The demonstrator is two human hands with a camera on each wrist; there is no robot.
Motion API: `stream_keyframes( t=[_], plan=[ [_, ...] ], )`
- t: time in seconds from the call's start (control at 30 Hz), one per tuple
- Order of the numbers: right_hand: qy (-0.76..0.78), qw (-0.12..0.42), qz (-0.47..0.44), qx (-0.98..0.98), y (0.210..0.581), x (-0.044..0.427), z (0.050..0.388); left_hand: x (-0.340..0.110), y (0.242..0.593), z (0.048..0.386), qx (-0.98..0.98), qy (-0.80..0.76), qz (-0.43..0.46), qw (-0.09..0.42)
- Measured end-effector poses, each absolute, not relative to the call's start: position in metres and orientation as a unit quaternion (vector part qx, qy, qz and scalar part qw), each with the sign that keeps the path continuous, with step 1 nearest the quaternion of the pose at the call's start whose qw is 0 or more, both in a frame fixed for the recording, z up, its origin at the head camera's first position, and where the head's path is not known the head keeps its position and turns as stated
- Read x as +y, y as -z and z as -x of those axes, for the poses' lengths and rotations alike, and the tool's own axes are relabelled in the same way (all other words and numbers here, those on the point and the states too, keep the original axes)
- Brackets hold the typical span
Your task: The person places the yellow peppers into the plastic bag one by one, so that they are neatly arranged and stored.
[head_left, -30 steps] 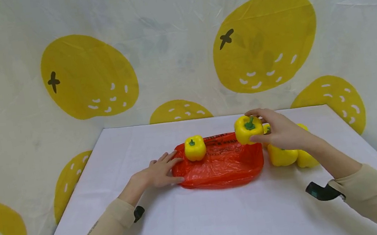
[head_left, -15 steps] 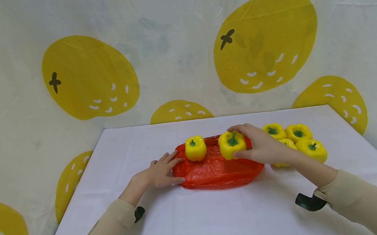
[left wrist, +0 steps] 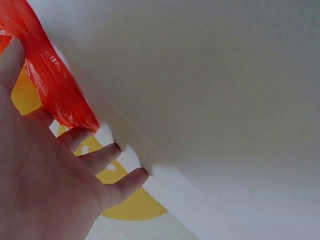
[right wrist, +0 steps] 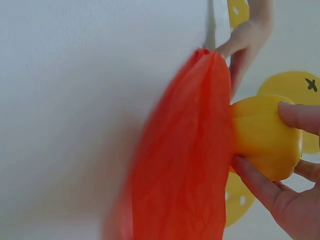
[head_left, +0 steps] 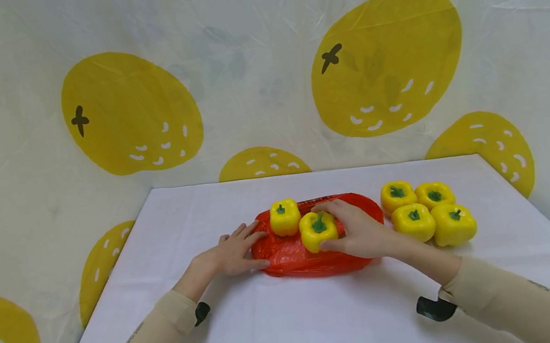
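Observation:
A red plastic bag (head_left: 294, 263) with dark print lies on the white table, its left edge touched by my left hand (head_left: 236, 252), whose fingers are spread. In the left wrist view, the thumb and index finger meet the bag's edge (left wrist: 55, 80) and the other fingertips touch the table. My right hand (head_left: 364, 236) grips a yellow bell pepper (head_left: 317, 235) with a green stem at the bag's middle. From the right wrist, this pepper (right wrist: 265, 135) appears against the red plastic (right wrist: 182, 150). Another yellow bell pepper (head_left: 283, 219) sits upright at the bag's back left.
Several more yellow bell peppers (head_left: 414, 223) stand grouped on the table (head_left: 285, 326) just right of the bag. Behind the table hangs a pale cloth (head_left: 251, 70) printed with large yellow fruit. Dark wrist straps (head_left: 435, 308) show below the sleeves.
My right hand has carried its bell pepper leftward and lower, from the bag's back right to its middle. The grouped peppers are now uncovered. My left hand stays in place.

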State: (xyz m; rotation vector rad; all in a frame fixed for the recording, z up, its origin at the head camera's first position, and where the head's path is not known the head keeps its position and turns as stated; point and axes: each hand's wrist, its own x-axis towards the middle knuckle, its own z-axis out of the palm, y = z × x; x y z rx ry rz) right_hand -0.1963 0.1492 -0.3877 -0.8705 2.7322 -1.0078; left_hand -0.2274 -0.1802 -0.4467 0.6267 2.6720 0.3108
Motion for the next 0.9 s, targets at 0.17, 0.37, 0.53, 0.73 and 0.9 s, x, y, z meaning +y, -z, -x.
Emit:
stream_keyframes(
  t=[0.17, 0.37, 0.53, 0.73, 0.9],
  plan=[
    [0.334, 0.051, 0.285, 0.897, 0.396, 0.137, 0.193, -0.18, 0.447, 0.227, 0.95, -0.106, -0.226, 0.187],
    [0.345, 0.055, 0.288, 0.891, 0.405, 0.124, 0.19, -0.181, 0.446, 0.227, 0.95, -0.105, -0.225, 0.189],
    [0.355, 0.054, 0.289, 0.888, 0.413, 0.115, 0.188, -0.181, 0.446, 0.227, 0.95, -0.105, -0.225, 0.191],
    [0.369, 0.055, 0.276, 0.886, 0.422, 0.106, 0.188, -0.181, 0.445, 0.228, 0.949, -0.105, -0.23, 0.191],
    [0.38, 0.057, 0.264, 0.884, 0.427, 0.101, 0.185, -0.181, 0.444, 0.227, 0.947, -0.108, -0.233, 0.194]
  ],
)
